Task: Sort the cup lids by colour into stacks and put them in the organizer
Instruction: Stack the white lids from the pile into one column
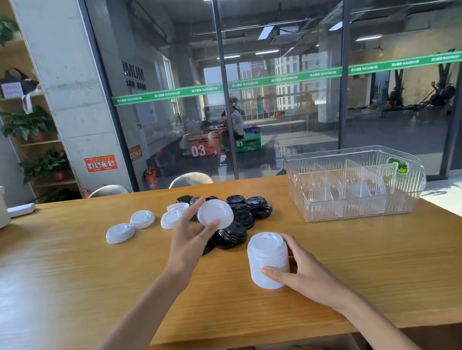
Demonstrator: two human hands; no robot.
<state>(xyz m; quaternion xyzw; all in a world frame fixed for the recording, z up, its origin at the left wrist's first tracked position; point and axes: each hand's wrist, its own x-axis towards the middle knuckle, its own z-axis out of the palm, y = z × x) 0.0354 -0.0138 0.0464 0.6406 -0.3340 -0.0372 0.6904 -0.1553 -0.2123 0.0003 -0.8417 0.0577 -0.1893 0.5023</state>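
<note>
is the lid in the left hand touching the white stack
Apart. The head view shows the lid in the left hand raised clear of the white stack, with black lids between.

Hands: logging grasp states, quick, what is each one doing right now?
Left hand: pinches a single white lid.
Right hand: grips the white lid stack.

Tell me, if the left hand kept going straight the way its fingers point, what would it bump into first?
Probably the pile of black lids just beyond the left hand, which holds a white lid above it; depth is hard to judge.
</note>
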